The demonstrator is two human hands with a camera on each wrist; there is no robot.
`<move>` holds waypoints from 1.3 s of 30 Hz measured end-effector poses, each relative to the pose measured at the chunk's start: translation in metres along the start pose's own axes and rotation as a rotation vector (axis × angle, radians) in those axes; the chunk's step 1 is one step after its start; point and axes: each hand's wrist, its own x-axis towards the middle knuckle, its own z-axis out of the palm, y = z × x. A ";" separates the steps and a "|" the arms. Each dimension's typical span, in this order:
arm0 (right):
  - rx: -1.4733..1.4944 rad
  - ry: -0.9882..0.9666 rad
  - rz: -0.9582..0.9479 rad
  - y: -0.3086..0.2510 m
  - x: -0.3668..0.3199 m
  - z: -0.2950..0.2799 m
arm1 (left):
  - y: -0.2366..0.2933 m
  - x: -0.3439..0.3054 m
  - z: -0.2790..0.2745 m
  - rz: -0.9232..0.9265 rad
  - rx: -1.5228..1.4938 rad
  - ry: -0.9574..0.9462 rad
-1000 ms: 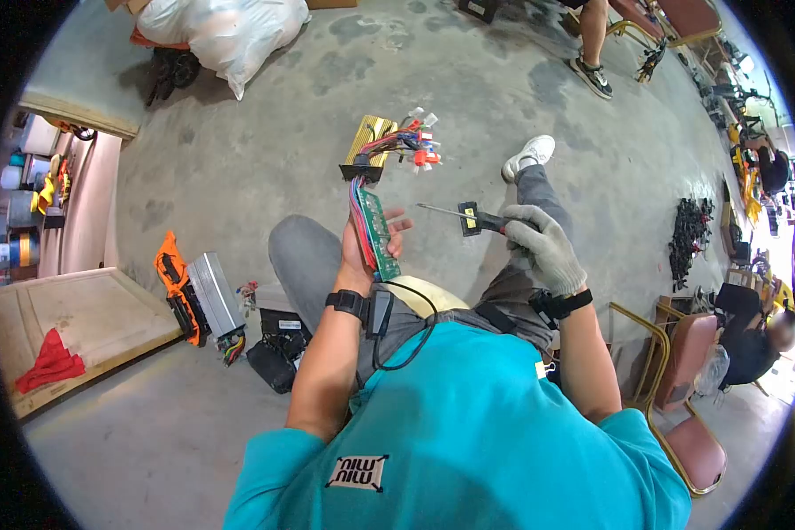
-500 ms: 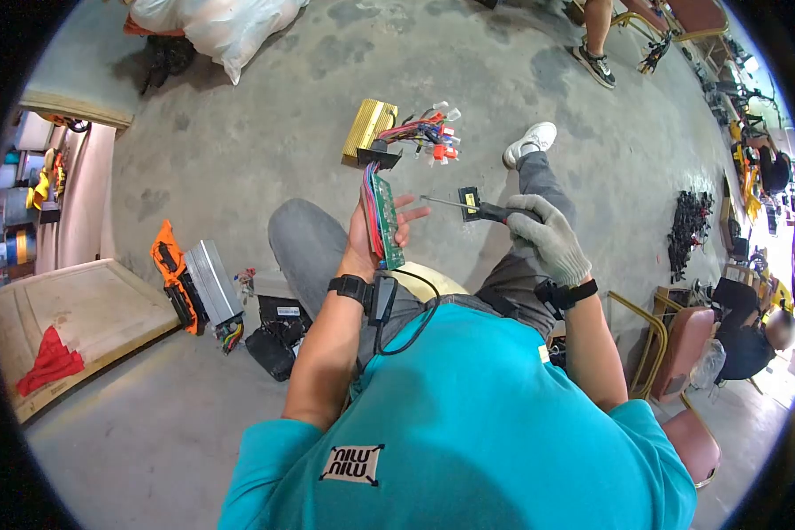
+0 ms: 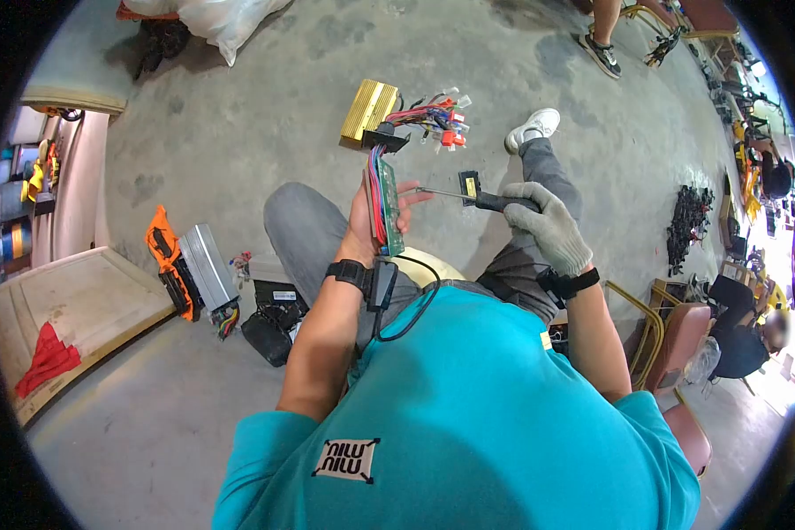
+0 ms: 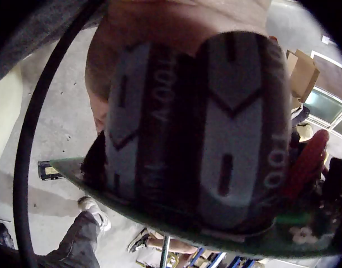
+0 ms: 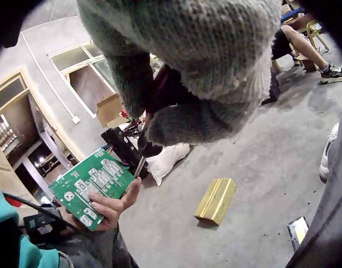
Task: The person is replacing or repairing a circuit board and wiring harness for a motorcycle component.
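My bare left hand holds a green circuit board upright, its fingers extending past the edge. A bundle of coloured wires runs up the board to a black end plate. Two large cylindrical capacitors on the board fill the left wrist view. My gloved right hand grips a screwdriver by its dark handle. Its shaft points left, with the tip close to the board and the left fingertips. In the right wrist view the board's solder side shows pale metal patches.
On the floor ahead lies a gold finned housing, with white and red connectors beside it in view. A small black part with a yellow label lies nearby. To the left are a silver housing, a wooden panel and a red cloth.
The head view has shifted, so the floor items sit differently. The end plate and board have moved right and away from the body; the screwdriver tip has come nearer the board.
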 end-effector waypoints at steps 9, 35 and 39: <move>-0.099 0.030 -0.049 -0.002 -0.003 0.005 | 0.000 0.001 0.001 -0.008 0.061 0.089; -0.106 0.069 -0.111 0.008 -0.012 0.014 | -0.004 -0.002 0.010 0.002 0.181 0.168; -0.107 0.092 -0.103 0.006 -0.014 0.017 | -0.005 -0.001 0.009 0.007 0.185 0.147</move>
